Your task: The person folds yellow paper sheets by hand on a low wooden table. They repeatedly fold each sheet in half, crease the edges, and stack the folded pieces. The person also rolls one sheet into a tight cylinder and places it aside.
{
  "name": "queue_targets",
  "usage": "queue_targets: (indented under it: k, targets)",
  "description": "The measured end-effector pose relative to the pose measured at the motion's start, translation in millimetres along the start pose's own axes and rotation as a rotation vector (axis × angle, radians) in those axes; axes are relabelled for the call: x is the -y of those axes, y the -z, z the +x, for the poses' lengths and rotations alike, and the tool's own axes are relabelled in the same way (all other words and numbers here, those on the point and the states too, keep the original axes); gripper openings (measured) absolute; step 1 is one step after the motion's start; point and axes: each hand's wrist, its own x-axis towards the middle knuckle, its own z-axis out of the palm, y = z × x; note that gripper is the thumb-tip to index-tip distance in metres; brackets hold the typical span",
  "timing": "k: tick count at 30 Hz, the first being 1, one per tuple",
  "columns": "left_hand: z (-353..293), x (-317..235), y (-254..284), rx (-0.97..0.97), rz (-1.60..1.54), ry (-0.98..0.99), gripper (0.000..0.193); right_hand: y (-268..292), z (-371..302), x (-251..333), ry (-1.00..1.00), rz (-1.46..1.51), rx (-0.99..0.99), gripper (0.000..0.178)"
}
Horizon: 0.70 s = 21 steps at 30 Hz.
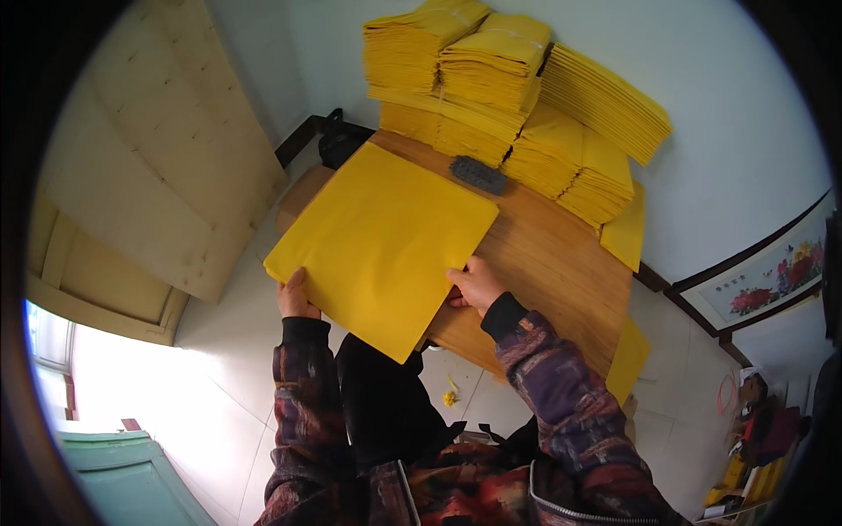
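Yellow and smooth, a large square sheet (377,245) lies flat across the left end of a brown wooden desk (561,272), its left and nearest corners jutting past the desk's edge. My left hand (298,296) grasps the sheet's near edge beside its left corner, thumb on top. My right hand (478,286) pinches its right edge, thumb above, fingers curled. Between the sheet and the desk's far edge rests a fuzzy grey duster (478,175). Tall yellow stacks (491,61) line that far edge against a pale wall (684,53). Below the near edge, a small yellow scrap (450,398) sits on the tiled floor (219,386).
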Motion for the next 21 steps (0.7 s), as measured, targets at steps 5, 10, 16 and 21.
queue_targets:
  k: [5,10,16,21]
  targets:
    - [11,4,5,0.028,-0.109,0.040,0.034,0,10,5,-0.045,-0.042,0.020,0.020]
    - [49,26,20,0.019,-0.052,0.157,0.038,8,16,-3,0.083,-0.094,-0.079,0.025]
    - [50,16,15,0.068,-0.027,0.151,0.039,25,-20,-64,0.465,-0.145,-0.230,0.025]
    - [18,17,9,0.015,-0.053,0.199,0.042,38,-84,-94,0.583,-0.360,-0.383,0.022]
